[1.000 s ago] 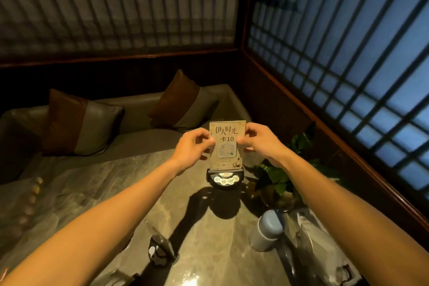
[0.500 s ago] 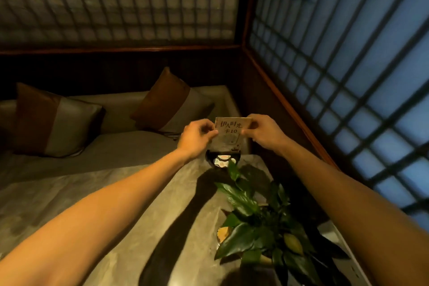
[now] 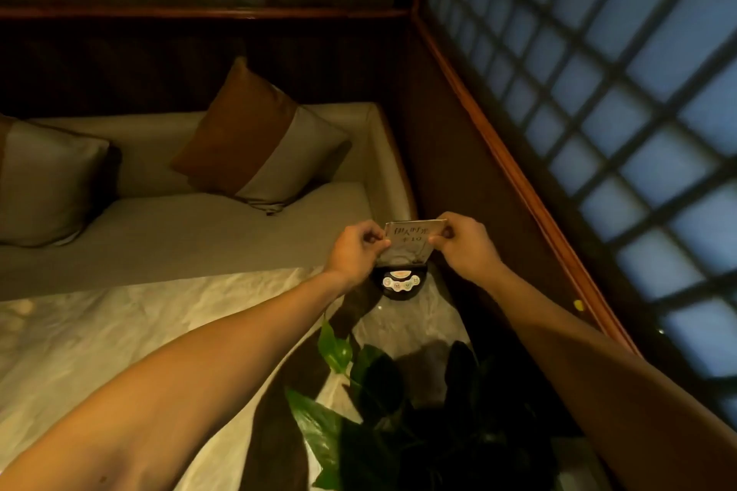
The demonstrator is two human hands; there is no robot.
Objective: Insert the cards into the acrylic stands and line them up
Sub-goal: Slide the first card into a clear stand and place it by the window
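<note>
Both hands pinch the card (image 3: 412, 241) by its upper corners, left hand (image 3: 356, 251) and right hand (image 3: 462, 241) curled nearly closed; the card stands directly above the black stand base (image 3: 400, 283) on the bench (image 3: 159, 331).

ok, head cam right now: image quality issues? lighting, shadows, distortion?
Head view: dim and warm; table patchily lit, with dark arm shadows across it. Plant almost black. Wide-angle bends the window grid. Card, pinched by the left hand and right hand, reads soft; its text appears upside down.
</note>
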